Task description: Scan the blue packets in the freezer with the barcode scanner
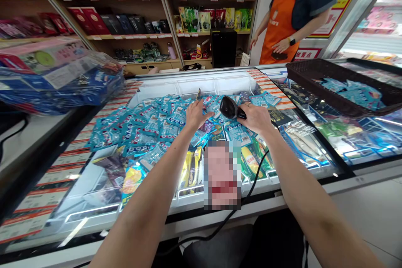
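My right hand [258, 118] is closed around the handle of a black barcode scanner [228, 107], its head tipped toward the left over the packets. A black cable hangs from near my right wrist down past the freezer's front edge. My left hand [195, 115] reaches over the pile with fingers stretched and thumb apart; whether it touches a packet I cannot tell. Under and around both hands lie several small blue packets [146, 127], spread over the freezer's glass top [103, 184]. A blurred-out pink rectangular thing [221, 171] lies between my forearms.
A dark brown basket [342, 109] with more blue packets stands at right. Plastic-wrapped boxes [59, 75] sit at left. Behind the freezer, a person in an orange apron [278, 25] stands at right, before shelves [116, 35] of boxed goods. Price labels [67, 167] line the glass.
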`<move>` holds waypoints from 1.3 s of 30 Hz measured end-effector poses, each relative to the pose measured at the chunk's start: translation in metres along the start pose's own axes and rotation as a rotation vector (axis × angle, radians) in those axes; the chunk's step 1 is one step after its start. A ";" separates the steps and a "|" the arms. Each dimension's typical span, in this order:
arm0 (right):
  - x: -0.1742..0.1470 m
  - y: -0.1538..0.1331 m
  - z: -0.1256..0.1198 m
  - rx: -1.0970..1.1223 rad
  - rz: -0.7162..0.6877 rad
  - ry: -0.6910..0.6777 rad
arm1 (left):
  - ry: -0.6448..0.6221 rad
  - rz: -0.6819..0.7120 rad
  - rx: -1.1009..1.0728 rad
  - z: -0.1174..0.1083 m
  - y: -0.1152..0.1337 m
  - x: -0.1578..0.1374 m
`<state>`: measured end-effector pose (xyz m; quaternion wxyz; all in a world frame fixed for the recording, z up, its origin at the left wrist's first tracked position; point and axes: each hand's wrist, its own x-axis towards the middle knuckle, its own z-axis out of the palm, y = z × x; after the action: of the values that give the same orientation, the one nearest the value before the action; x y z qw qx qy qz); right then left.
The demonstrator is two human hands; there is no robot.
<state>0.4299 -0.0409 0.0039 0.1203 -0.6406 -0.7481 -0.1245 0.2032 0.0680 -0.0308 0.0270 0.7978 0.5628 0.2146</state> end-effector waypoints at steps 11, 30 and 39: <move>-0.001 -0.002 -0.001 -0.015 -0.005 -0.013 | -0.134 0.012 -0.176 -0.002 -0.009 0.008; -0.004 -0.014 -0.005 -0.017 -0.141 0.032 | 0.272 -0.009 -0.579 -0.011 -0.018 -0.013; -0.005 -0.017 -0.003 -0.039 -0.183 0.039 | 0.336 -0.101 -0.523 -0.016 -0.024 -0.044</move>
<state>0.4144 -0.0491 0.0049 0.1104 -0.5694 -0.7984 -0.1618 0.1633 0.0335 -0.0367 0.1483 0.6883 0.5240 0.4793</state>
